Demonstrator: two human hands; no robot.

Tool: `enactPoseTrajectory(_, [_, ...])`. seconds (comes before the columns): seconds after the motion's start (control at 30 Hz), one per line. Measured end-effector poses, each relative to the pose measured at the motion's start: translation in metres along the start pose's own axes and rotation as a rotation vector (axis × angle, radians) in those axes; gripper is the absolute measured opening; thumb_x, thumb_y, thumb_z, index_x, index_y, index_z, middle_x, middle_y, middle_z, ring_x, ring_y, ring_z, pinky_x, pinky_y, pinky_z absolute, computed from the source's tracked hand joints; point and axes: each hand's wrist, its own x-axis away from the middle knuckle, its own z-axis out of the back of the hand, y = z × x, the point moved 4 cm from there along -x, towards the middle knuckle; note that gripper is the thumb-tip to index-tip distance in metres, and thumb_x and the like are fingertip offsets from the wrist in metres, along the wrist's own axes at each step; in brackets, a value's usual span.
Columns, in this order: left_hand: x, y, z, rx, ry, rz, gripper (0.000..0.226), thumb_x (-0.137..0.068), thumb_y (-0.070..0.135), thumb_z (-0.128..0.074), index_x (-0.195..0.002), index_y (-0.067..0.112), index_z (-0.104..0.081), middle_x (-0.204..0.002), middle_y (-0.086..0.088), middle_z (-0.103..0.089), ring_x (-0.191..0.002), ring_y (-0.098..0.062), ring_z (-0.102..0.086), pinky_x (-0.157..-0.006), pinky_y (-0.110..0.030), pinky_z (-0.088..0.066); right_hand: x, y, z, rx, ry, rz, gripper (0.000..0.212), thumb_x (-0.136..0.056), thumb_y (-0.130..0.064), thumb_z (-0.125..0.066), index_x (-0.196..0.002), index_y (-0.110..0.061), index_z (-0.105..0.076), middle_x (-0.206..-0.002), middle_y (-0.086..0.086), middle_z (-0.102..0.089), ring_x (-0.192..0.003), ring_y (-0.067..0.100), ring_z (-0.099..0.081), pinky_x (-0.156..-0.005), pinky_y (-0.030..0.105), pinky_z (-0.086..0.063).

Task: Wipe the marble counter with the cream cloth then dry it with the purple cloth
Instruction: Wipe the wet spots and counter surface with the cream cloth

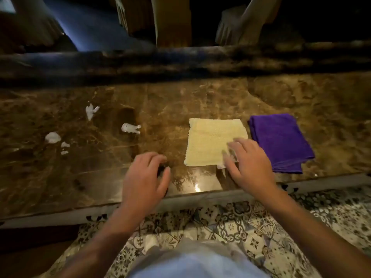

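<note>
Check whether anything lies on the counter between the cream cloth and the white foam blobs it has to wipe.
Nothing visible blocks it. The cream cloth lies flat, and bare marble counter runs from it to the white foam blobs. The left hand sits nearer the front edge, off that path; the right hand rests on the cloth's corner.

No readable txt, labels, nos. or signs anywhere in view.

- The marble counter (180,101) is brown veined stone, polished and glossy, with a bright glint near its front edge.
- On the counter, the cream cloth (210,139) is nubby, matt terry.
- Just right of it, the purple cloth (281,141) is a finer, smoother matt fabric.
- Left on the counter, white foam blobs (130,128) look wet and frothy.
- Below the counter's front edge, the patterned floor tiles (230,223) look smooth.
</note>
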Motion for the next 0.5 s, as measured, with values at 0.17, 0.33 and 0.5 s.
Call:
enactPoseTrajectory(0.17, [-0.088, 0.003, -0.059, -0.128, -0.142, 0.109, 0.062, -0.098, 0.048, -0.052, -0.145, 0.008, -0.051, -0.153, -0.013, -0.050, -0.146, -0.030, -0.039, -0.120, -0.046, -0.032, -0.067, 0.044, -0.021, 0.293, -0.142, -0.214, 0.070, -0.095, -0.058, -0.034, -0.131, -0.003, -0.058, -0.155, 0.018, -0.045, -0.143, 0.038, -0.037, -0.110, 0.053, -0.036])
enactPoseTrajectory(0.33, [-0.129, 0.010, -0.107, -0.250, -0.273, 0.125, 0.085, -0.092, 0.074, -0.037, -0.146, 0.010, -0.051, -0.160, -0.010, -0.042, -0.154, -0.030, -0.026, -0.122, -0.048, -0.025, -0.080, 0.050, -0.041, 0.353, -0.147, -0.288, 0.080, -0.097, -0.065, -0.035, -0.143, -0.001, -0.051, -0.163, 0.019, -0.034, -0.155, 0.037, -0.019, -0.124, 0.056, -0.013])
enactPoseTrajectory(0.5, [-0.130, 0.030, -0.111, -0.232, -0.147, 0.102, 0.065, -0.089, 0.071, -0.051, -0.117, 0.014, -0.069, -0.122, -0.003, -0.063, -0.117, -0.023, -0.053, -0.094, -0.036, -0.042, -0.076, 0.041, -0.038, 0.345, -0.008, -0.200, 0.053, -0.095, -0.058, -0.050, -0.109, -0.010, -0.070, -0.120, 0.013, -0.065, -0.117, 0.034, -0.054, -0.097, 0.048, -0.041])
